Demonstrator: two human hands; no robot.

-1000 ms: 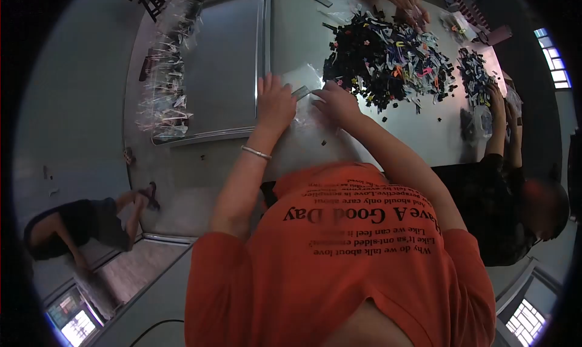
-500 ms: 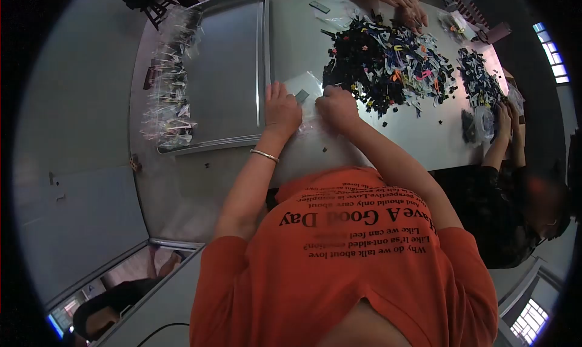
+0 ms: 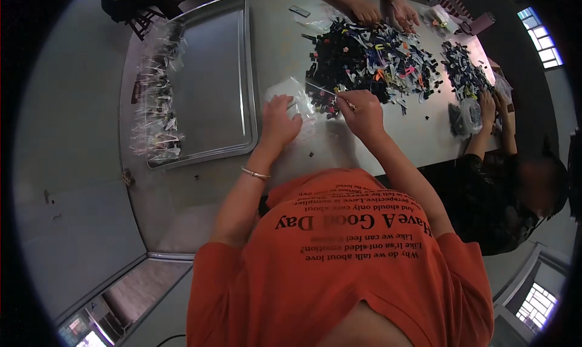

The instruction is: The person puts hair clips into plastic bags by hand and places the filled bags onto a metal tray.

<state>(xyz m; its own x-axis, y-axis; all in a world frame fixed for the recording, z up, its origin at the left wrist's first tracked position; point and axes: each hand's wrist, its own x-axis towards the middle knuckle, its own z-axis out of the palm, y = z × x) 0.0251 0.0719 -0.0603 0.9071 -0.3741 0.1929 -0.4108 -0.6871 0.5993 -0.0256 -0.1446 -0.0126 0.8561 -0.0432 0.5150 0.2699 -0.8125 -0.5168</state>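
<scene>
My left hand (image 3: 280, 121) rests on a stack of clear plastic bags (image 3: 305, 103), its thumb spread away from the fingers. A small grey-green piece shows partly beneath its fingers. To the right, my right hand (image 3: 364, 112) pinches a thin, pale, stick-like tool (image 3: 321, 88) that points left over the edge of the bags; its exact kind I cannot tell. Just beyond this hand lies a large pile of small hair clips (image 3: 388, 62), mostly black and pale with some orange, pink and yellow ones.
A large metal tray (image 3: 209, 74) stands left, with filled clear packets (image 3: 160, 95) along its left edge. Across the table a co-worker's hands (image 3: 382, 10) reach to the pile. At right another co-worker's hands (image 3: 492, 107) are beside a smaller clip pile (image 3: 465, 71) and a clear bag (image 3: 470, 116).
My right hand has moved right, away from my left hand, and the thin tool now shows in it. The far co-worker's hands have parted. The whole view has shifted slightly.
</scene>
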